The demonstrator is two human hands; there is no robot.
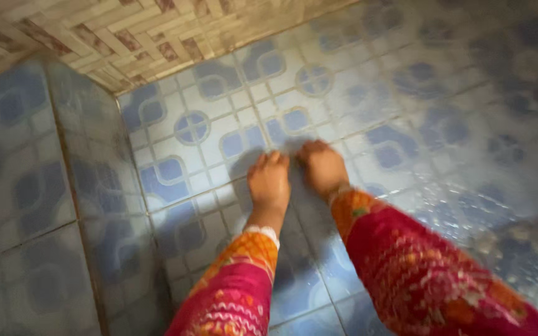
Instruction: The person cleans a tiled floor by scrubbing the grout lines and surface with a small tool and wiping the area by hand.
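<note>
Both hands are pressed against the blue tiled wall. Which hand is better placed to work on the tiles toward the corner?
Probably the left hand. It lies on the blue patterned wall tiles on the side nearer the corner, while the right hand lies beside it, further from the corner. Neither visibly holds anything.

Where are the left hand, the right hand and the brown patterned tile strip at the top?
left hand (pixel 269 182), head view, on the back of the hand.
right hand (pixel 322 167), head view, on the knuckles.
brown patterned tile strip (pixel 126 37), head view, on its middle tiles.

Blue-patterned wall tiles (pixel 231 124), corner left, beige patterned tiles (pixel 126 37) above.
</note>
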